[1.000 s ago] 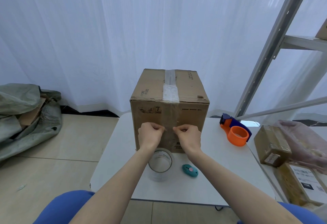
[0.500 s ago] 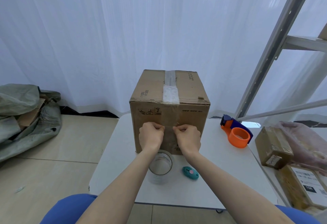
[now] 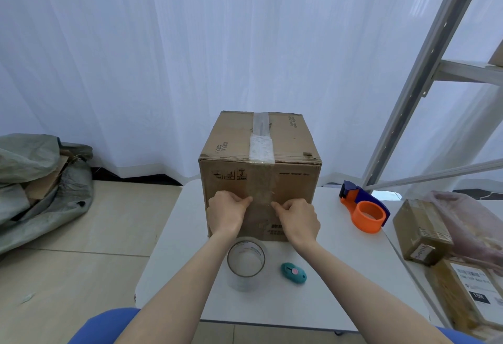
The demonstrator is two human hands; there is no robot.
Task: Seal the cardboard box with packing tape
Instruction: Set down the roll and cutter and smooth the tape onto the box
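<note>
I saw the brown cardboard box upright on the white table; my left hand and right hand, curled closed, pressed its clear tape strip. Thin, clingy film, I judged: hold its edges

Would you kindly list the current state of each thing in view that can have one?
cardboard box: closed, upright on the table, top seam taped.
clear tape strip: runs along the top and down the front face.
left hand: curled, pressing on the box front.
right hand: curled, pressing on the box front.
tape roll: lying flat, untouched.
teal cutter: lying on the table.
orange dispenser: set aside, unused.
</note>
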